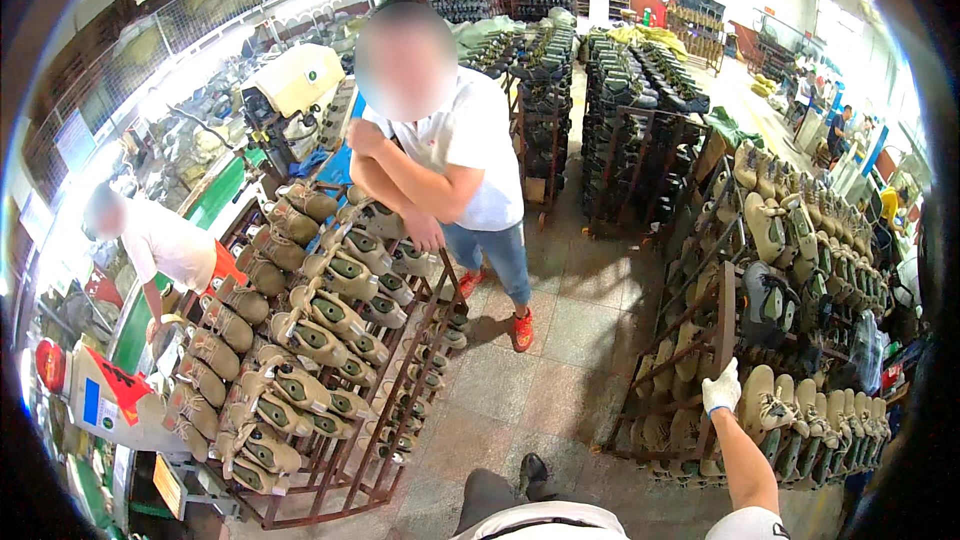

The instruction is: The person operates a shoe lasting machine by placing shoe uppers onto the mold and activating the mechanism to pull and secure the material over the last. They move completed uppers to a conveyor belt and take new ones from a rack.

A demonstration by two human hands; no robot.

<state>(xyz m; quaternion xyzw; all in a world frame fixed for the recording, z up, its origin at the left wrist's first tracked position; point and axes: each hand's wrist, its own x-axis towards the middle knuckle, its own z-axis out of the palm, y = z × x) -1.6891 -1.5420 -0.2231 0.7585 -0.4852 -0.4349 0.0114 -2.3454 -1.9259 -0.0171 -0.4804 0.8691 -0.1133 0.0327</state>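
Observation:
My right hand [721, 388], in a white glove, reaches out at the right with its fingers closed round the lower part of a rusty upright post [726, 315]. The post belongs to a metal shoe rack [655, 392] with several tiers. Tan lace-up shoes [765, 400] stand in a row just right of the hand, and a dark grey pair [768, 305] sits above them. My left hand is out of view.
A second rack [405, 410] of tan shoes stands at the left, with a person [480, 155] in a white shirt leaning on it. Another person [165, 245] bends at a green-topped bench [215, 195]. Further racks [640, 120] line the back of the tiled floor [500, 370].

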